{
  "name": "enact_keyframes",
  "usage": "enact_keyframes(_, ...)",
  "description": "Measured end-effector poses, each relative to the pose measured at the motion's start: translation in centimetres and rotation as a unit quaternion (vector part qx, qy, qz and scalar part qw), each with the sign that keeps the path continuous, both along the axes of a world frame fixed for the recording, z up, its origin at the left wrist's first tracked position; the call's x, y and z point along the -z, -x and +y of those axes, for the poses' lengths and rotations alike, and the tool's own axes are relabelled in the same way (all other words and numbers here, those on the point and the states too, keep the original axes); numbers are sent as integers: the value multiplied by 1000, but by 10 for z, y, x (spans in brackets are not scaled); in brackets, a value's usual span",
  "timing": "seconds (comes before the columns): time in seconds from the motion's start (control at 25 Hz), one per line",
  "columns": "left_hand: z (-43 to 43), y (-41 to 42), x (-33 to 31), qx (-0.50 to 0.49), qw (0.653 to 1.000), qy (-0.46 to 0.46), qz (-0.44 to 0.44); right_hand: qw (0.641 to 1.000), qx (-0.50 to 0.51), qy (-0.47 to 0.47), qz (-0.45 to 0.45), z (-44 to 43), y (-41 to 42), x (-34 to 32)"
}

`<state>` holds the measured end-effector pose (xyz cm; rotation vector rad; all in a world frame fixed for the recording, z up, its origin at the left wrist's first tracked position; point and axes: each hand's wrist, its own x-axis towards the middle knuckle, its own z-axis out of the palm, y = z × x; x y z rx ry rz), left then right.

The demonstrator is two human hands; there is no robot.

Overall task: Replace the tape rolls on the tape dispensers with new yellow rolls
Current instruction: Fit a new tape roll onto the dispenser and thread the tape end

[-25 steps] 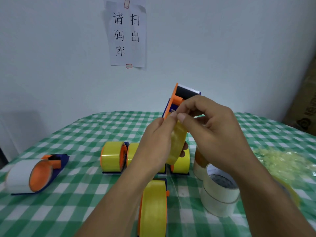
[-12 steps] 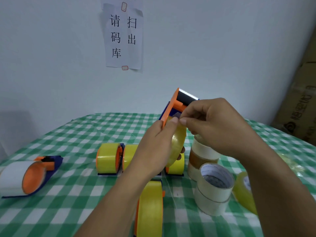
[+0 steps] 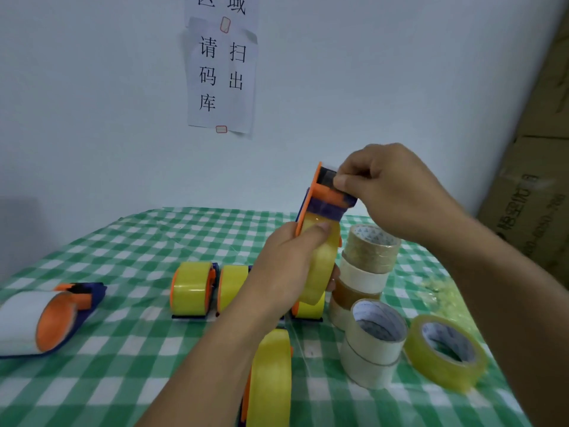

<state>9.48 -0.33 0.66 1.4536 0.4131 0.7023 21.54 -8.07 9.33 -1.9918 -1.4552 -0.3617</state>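
Observation:
An orange and blue tape dispenser with a yellow roll on it is held upright above the table. My left hand grips it around the yellow roll, thumb on the roll's top. My right hand pinches the tape end at the dispenser's black cutter head. Two dispensers with yellow rolls stand side by side behind my left arm. Another one with a yellow roll lies near the front. A dispenser with a white roll lies at the far left.
A stack of brown and white tape rolls stands right of the held dispenser, two white rolls in front of it, a loose yellow roll at the right. Crumpled yellow tape lies on the green checked tablecloth. Cardboard boxes stand at the right.
My right hand has moved up from the roll to the dispenser's cutter head, drawing the tape end with it. My left hand's grip on the roll is unchanged.

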Motion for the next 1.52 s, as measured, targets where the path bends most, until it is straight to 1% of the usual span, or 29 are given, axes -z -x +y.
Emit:
enact_keyframes(0.2, 5, -1, 2, -1, 1000, 19, 4, 998, -7, 56, -32, 10, 2, -14)
enact_keyframes(0.32, 6, -1, 5, 11, 1000, 28, 2, 997, -9, 75, -25, 16, 3, -19)
enact_keyframes(0.56, 9, 2, 8, 27, 999, 29, -15, 993, -22, 109, 44, 16, 5, -36)
enact_keyframes(0.8, 12, 3, 8, 36, 998, 37, -35, 989, -39, 128, 68, 23, -2, -47)
enact_keyframes(1.0, 8, 0, 6, 4, 999, 28, -33, 985, -50, 140, 89, 26, -11, -49)
enact_keyframes(1.2, 5, 1, 9, 38, 998, 35, -45, 976, -64, 142, 153, 20, -20, -58)
enact_keyframes(1.52, 8, -2, 18, 89, 995, 17, -38, 965, -70, 152, 201, 13, -24, -62)
